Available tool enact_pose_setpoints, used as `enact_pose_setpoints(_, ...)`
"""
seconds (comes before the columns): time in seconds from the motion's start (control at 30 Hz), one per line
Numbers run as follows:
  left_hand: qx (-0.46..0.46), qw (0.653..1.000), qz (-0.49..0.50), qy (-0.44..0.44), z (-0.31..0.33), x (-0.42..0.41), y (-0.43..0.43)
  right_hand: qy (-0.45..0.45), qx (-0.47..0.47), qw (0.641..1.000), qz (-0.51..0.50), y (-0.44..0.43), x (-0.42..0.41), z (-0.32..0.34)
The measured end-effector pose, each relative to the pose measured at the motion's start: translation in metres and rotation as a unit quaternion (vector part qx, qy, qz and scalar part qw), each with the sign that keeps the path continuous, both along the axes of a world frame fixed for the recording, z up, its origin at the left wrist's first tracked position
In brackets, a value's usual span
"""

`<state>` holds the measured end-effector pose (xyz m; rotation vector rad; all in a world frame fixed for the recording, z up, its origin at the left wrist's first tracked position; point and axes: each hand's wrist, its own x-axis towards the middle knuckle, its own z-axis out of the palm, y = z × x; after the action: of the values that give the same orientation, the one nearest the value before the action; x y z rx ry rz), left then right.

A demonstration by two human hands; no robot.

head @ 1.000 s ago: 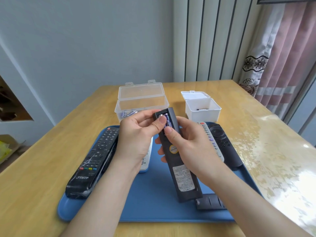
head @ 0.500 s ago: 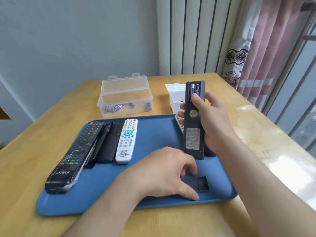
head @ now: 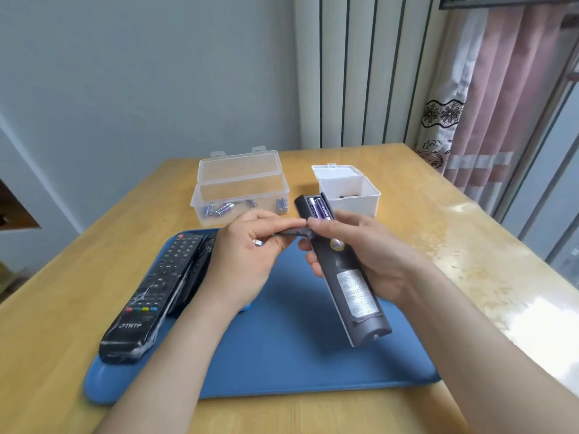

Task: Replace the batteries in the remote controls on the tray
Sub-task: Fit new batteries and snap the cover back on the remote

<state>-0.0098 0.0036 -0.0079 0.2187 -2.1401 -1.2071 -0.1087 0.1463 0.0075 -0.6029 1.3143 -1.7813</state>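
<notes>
A dark grey remote point(head: 351, 286) is gripped by the right hand point(head: 379, 258) above the middle of the blue tray point(head: 297, 364), back side up and tilted, with its open battery compartment turned toward the far edge of the table point(head: 56, 324). Two purple batteries point(head: 319, 210) are seen lying side by side in that compartment. A small dark battery cover point(head: 291, 232) is pinched between the thumb and fingers of the left hand point(head: 247, 258) and is held against the left side of the remote, just below the batteries; whether it is seated on the casing cannot be told. Along the left edge of the tray a black remote point(head: 150, 299) wrapped in crinkled film is laid face up, with another dark remote point(head: 195, 277) touching its right side and partly hidden by the left forearm. Beyond the far edge of the tray a clear plastic box point(head: 241, 186) is set with its lid raised and several loose batteries point(head: 224, 209) lying in it, and just to its right an open white box point(head: 347, 191) is placed, with something small and dark inside
</notes>
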Motion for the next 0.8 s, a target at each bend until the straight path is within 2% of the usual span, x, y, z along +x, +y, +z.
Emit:
enact_pose_setpoints(0.1, -0.003, 1.0, 0.01, -0.007, -0.003, -0.003, 0.0, -0.004, -0.026, 1.0, -0.011, -0.002, 0.002, -0.001)
enact_pose_setpoints(0.3, 0.004, 0.993, -0.07, -0.092, 0.006, 0.005, -0.005, 0.047, -0.013, 0.998, -0.046, -0.002, -0.002, -0.003)
enact_pose_setpoints(0.53, 0.019, 0.99, -0.037, -0.136, 0.005, 0.004, -0.011, 0.063, 0.01, 0.995, -0.073, -0.007, 0.003, -0.006)
enact_pose_setpoints(0.67, 0.105, 0.991, -0.042, -0.074, 0.006, 0.001, -0.007, 0.009, 0.018, 0.997, -0.075, -0.014, 0.009, -0.008)
enact_pose_setpoints(0.8, 0.248, 0.967, -0.048, 0.006, 0.008, 0.0, -0.006, -0.037, 0.011, 0.996, -0.074, -0.018, 0.013, -0.007)
